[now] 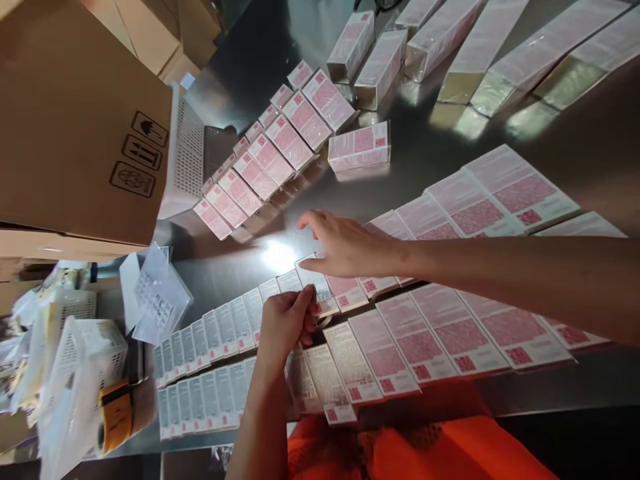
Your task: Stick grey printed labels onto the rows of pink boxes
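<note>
A cardboard box point(75, 120), contents hidden, stands near rows of cartons point(407, 333).

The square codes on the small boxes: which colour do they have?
Pinkish red; the square codes show best in the head view.

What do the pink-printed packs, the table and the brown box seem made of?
Packs: probably card, glossy as if film-wrapped, given the highlights. Table: likely stainless steel, with grey sheen and blurred reflections. Box: cardboard, judging by its matte brown surface.
</note>
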Demonstrator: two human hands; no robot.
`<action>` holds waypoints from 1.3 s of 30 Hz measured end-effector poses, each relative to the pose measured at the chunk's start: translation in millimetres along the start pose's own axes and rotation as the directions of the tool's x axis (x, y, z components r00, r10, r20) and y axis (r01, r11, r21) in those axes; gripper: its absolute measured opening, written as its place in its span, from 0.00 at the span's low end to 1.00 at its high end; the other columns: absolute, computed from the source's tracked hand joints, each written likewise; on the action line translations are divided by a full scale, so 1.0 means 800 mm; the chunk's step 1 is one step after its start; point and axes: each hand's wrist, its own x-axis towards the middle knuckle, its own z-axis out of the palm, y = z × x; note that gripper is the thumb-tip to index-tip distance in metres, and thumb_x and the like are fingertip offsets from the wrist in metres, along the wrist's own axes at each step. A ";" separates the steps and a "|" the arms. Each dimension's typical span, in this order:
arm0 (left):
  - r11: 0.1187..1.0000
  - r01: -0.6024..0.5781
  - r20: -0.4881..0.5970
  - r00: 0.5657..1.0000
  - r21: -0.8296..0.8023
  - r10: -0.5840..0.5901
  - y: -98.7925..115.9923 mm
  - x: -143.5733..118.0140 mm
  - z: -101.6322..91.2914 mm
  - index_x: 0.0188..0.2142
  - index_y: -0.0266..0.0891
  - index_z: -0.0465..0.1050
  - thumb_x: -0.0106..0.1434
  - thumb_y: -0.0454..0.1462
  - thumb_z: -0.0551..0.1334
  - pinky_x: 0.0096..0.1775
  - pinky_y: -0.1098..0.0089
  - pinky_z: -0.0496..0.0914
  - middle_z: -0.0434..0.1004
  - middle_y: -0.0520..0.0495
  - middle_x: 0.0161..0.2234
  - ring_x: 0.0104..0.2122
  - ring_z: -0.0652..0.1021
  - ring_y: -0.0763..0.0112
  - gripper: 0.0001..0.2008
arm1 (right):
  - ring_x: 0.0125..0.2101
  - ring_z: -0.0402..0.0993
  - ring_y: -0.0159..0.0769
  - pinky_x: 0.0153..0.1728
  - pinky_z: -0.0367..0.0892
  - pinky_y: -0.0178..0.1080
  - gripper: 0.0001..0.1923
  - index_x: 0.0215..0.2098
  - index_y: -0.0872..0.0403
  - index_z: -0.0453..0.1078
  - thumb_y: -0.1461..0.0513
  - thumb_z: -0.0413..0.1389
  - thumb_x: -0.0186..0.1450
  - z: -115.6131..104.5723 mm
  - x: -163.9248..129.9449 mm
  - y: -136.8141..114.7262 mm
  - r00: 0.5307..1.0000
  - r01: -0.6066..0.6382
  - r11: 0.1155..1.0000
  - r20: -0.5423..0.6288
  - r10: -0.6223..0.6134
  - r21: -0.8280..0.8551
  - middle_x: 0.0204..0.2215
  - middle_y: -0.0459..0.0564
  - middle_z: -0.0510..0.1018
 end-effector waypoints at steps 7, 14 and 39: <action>0.997 -0.031 -0.038 0.999 0.070 0.034 0.001 -0.002 0.002 0.21 0.37 0.69 0.55 0.55 0.62 0.11 0.77 0.49 0.67 0.54 0.11 0.09 0.68 0.75 0.22 | 0.32 0.70 0.38 0.33 0.63 0.40 0.28 0.50 0.55 0.57 0.60 0.60 0.54 0.003 0.002 0.003 0.993 -0.026 0.986 -0.112 0.045 0.166 0.41 0.53 0.72; 0.971 -0.050 -0.054 0.996 0.234 0.065 0.008 -0.001 -0.001 0.21 0.38 0.68 0.55 0.57 0.60 0.12 0.75 0.48 0.68 0.53 0.12 0.09 0.68 0.75 0.24 | 0.34 0.71 0.41 0.32 0.63 0.41 0.32 0.54 0.56 0.53 0.61 0.56 0.53 0.007 0.002 0.007 0.990 0.022 0.985 -0.138 0.002 0.172 0.48 0.60 0.71; 0.940 -0.009 -0.544 0.814 0.341 0.205 -0.155 -0.110 -0.083 0.17 0.41 0.62 0.61 0.59 0.53 0.23 0.71 0.62 0.69 0.51 0.13 0.14 0.72 0.68 0.28 | 0.35 0.74 0.50 0.30 0.63 0.45 0.33 0.53 0.50 0.65 0.49 0.65 0.52 0.006 -0.024 -0.002 0.930 0.364 0.883 0.155 -0.332 -0.295 0.43 0.56 0.71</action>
